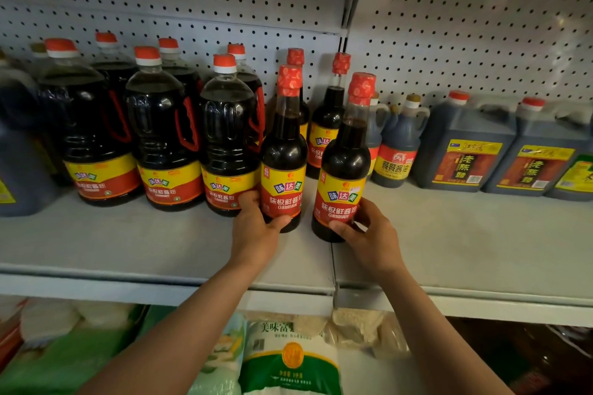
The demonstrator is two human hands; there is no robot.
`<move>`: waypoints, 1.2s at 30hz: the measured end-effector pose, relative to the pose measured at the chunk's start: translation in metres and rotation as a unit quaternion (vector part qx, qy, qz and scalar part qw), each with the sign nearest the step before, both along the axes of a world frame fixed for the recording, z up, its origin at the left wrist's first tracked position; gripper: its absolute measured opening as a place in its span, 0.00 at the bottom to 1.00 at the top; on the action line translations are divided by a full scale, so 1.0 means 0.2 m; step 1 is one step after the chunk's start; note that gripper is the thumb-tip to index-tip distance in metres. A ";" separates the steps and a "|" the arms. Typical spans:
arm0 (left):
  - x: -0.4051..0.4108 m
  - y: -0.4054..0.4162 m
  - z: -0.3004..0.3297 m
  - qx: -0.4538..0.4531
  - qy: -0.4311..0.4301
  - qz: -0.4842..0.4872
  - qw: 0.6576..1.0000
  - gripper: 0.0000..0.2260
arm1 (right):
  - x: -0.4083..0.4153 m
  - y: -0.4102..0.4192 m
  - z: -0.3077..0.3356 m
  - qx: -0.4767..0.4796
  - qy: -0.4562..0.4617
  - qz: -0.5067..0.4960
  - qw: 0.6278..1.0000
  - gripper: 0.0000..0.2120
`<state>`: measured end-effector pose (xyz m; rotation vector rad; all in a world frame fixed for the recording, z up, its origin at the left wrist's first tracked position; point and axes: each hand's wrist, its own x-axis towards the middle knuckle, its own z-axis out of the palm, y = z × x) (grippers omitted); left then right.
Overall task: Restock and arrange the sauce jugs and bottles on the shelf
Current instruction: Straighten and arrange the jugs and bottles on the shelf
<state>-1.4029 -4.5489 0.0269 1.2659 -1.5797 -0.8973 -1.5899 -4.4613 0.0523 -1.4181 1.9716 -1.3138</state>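
Observation:
Two tall dark sauce bottles with red caps and red-yellow labels stand near the middle of the grey shelf (128, 244). My left hand (256, 228) grips the base of the left bottle (284, 151). My right hand (369, 234) grips the base of the right bottle (346, 163), which leans slightly. Behind them stand two more bottles of the same kind (329, 119). To the left are several large dark sauce jugs (160, 138) with red caps and red handles, in two rows.
Right of the bottles stand small handled jugs (398, 144) and square vinegar jugs (465, 147). A pegboard back wall (449, 42) and an upright post (345, 42) close the shelf. Bags of rice (288, 359) lie on the level below.

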 end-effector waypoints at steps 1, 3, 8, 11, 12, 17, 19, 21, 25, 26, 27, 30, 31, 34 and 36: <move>-0.01 -0.01 0.00 -0.002 -0.002 0.001 1.000 0.29 | 0.00 -0.02 0.00 0.000 0.002 -0.001 1.000 0.33; -0.04 -0.03 0.01 -0.016 -0.021 0.014 1.000 0.29 | 0.01 -0.05 0.01 -0.002 0.005 -0.004 1.000 0.32; -0.11 -0.03 0.03 -0.045 -0.113 0.069 0.990 0.30 | 0.03 -0.16 0.04 0.016 0.005 -0.011 1.000 0.31; -0.12 -0.02 0.06 -0.032 -0.131 0.076 0.988 0.30 | 0.04 -0.19 0.05 0.031 0.003 -0.020 0.999 0.30; -0.12 -0.01 0.07 -0.028 -0.132 0.075 0.988 0.30 | 0.05 -0.19 0.05 0.033 0.005 -0.022 0.999 0.30; -0.07 0.03 0.12 0.011 -0.100 0.067 0.993 0.30 | 0.04 -0.15 0.04 0.083 0.013 -0.057 0.995 0.33; -0.05 0.08 0.14 -0.001 -0.075 0.060 0.995 0.31 | 0.03 -0.08 0.04 0.088 0.010 -0.089 0.992 0.37; -0.03 0.17 0.14 -0.017 -0.044 0.022 0.999 0.29 | 0.03 0.02 0.03 0.077 0.046 -0.110 0.990 0.37; -0.09 0.45 0.11 -0.083 -0.019 -0.072 0.994 0.25 | 0.06 0.29 -0.02 0.075 0.139 -0.148 0.976 0.33; -0.11 0.53 0.09 -0.093 -0.021 -0.092 0.991 0.25 | 0.06 0.37 -0.04 0.077 0.176 -0.165 0.967 0.32; -0.13 0.59 0.05 -0.093 -0.023 -0.111 0.989 0.25 | 0.08 0.45 -0.06 0.080 0.212 -0.183 0.957 0.31; -0.12 0.73 -0.09 -0.109 -0.047 -0.166 0.979 0.24 | 0.10 0.66 -0.18 0.102 0.252 -0.227 0.935 0.29; -0.10 0.75 -0.13 -0.126 -0.067 -0.181 0.973 0.23 | 0.11 0.72 -0.23 0.125 0.259 -0.231 0.929 0.29; 0.02 0.80 -0.26 -0.166 -0.138 -0.240 0.947 0.25 | 0.15 0.88 -0.39 0.188 0.272 -0.206 0.921 0.30; 0.10 0.81 -0.37 -0.199 -0.177 -0.274 0.924 0.29 | 0.21 0.97 -0.51 0.204 0.249 -0.194 0.926 0.32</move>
